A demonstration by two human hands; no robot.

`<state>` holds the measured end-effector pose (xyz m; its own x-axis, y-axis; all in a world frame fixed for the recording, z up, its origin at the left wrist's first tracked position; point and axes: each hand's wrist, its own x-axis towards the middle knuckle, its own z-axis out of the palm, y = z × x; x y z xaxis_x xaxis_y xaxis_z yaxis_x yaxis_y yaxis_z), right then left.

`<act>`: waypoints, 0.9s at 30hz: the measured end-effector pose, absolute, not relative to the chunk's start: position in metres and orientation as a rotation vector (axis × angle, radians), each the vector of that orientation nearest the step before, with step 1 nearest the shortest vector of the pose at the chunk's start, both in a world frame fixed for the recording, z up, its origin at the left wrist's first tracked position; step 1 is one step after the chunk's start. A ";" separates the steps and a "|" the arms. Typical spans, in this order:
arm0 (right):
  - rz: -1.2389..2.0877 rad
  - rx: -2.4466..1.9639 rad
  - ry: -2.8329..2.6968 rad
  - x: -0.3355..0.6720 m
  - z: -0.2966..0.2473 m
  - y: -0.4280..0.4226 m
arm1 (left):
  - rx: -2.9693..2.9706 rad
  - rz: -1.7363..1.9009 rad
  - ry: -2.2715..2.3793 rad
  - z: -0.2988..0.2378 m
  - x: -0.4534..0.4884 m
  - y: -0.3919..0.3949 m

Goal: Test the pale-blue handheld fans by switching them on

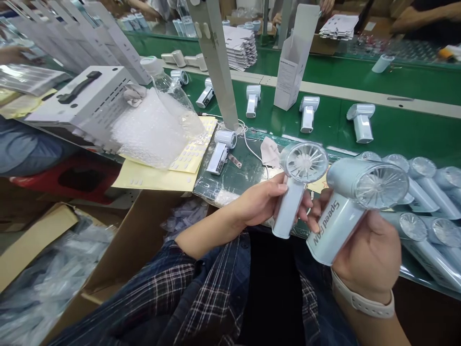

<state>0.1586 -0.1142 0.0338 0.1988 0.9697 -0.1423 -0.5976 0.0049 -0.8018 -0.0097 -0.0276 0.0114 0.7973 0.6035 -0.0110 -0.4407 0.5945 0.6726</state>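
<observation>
My left hand (260, 201) is closed around the handle of a pale blue handheld fan (290, 204), its round clear grille facing up. In my right hand (372, 250) is a second handheld fan (334, 226), lettered "Speed FAN" along its handle and tilted to the left. The two fans are close together above the bench's near edge, and fingertips of both hands come near each other between them. Another fan (220, 151) lies on the dark mat (252, 180) beyond my left hand, near a crumpled cloth (270, 152).
Several fans (425, 180) lie in rows at the right. More fans stand spaced along the green belt (334, 115), by an open white box (288, 72). A metal post (219, 72), a plastic bottle (169, 89) and yellow label sheets (158, 175) are at left. Below, a carton (118, 235) holds plastic bags.
</observation>
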 end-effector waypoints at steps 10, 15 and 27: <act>1.052 -0.976 -0.496 0.166 0.028 -0.115 | 0.911 0.680 0.335 0.014 -0.023 -0.027; 1.022 -1.092 -0.464 0.160 0.018 -0.110 | 0.987 0.736 0.401 0.005 -0.021 -0.022; 1.062 -1.158 -0.407 0.161 0.001 -0.107 | 0.975 0.703 0.516 0.002 -0.019 -0.023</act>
